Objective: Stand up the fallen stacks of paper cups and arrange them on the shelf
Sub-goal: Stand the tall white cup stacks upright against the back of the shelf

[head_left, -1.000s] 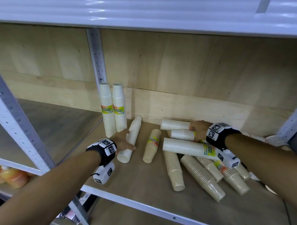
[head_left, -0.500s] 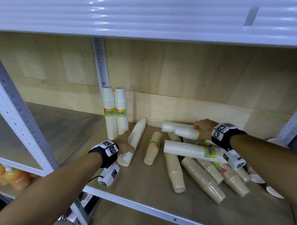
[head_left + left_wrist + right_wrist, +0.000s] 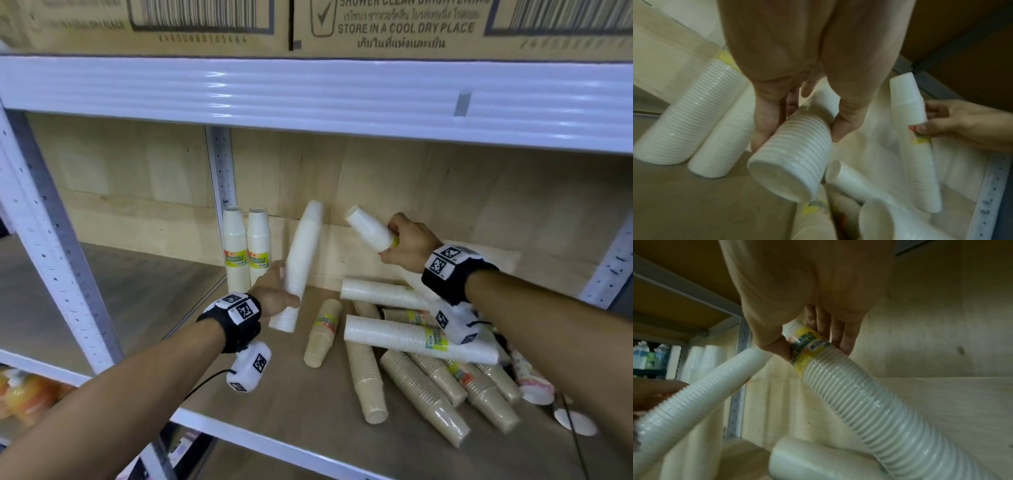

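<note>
Paper-cup stacks: two white ones (image 3: 247, 248) already stand upright beside the shelf upright post (image 3: 222, 168), at the back. Your left hand (image 3: 274, 294) is wrapped round a long white stack (image 3: 301, 263) near its lower end, tilted, leaning toward the back wall, just right of the standing pair and clear of the shelf board (image 3: 260, 383). Your right hand (image 3: 407, 246) grips a second white stack (image 3: 370, 228) at its yellow label, held in the air, further right of the post. Left to do, by my read: both held stacks need setting down upright, then the heap of fallen white and tan stacks (image 3: 418, 370) lying to the right of the post, roughly nine or ten. Task is early.
</note>
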Demonstrator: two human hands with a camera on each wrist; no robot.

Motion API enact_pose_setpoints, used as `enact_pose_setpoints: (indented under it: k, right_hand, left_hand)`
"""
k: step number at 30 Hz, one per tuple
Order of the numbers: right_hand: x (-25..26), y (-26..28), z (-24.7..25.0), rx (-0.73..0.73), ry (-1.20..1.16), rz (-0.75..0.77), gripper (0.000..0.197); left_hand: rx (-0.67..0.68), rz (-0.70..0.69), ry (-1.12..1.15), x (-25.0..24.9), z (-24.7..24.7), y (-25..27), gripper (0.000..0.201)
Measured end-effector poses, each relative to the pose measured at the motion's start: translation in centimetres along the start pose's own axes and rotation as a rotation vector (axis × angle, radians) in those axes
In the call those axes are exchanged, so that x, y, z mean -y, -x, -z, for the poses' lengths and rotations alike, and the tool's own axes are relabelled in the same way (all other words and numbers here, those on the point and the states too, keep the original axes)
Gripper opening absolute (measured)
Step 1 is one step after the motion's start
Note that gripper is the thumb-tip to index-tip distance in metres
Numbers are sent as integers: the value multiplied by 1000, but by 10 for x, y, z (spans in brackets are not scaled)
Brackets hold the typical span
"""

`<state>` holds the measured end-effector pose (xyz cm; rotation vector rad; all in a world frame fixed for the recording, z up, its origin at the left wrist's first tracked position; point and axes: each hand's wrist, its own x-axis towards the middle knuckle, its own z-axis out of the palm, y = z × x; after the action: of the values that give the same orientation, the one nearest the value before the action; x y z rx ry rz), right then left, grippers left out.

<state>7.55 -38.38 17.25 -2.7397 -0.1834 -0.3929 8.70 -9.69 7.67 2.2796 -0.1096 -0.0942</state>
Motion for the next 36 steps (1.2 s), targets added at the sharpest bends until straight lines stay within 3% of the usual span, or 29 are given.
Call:
enact_pose_setpoints:
  k: [5, 14, 22, 30, 33, 36]
  right_hand:
    - [56, -12, 4, -75, -175, 47, 64]
    - [134, -7, -40, -62, -511, -14, 59]
    - [132, 1, -96, 55, -597, -108, 61]
    - [122, 11, -114, 115, -591, -125, 61]
    - [119, 9, -111, 145, -598, -123, 60]
    - [120, 4, -100, 153, -607, -98, 58]
  left_hand:
    - [-140, -87, 46, -19, 14, 3, 72]
    - [-182, -73, 88, -4, 27, 7, 75]
    - [-92, 12, 125, 50, 8, 7, 75]
    - [-24, 19, 102, 69, -2, 1, 80]
    - [-11, -29, 94, 65, 4, -1, 79]
    - [-26, -88, 119, 36, 19, 5, 63]
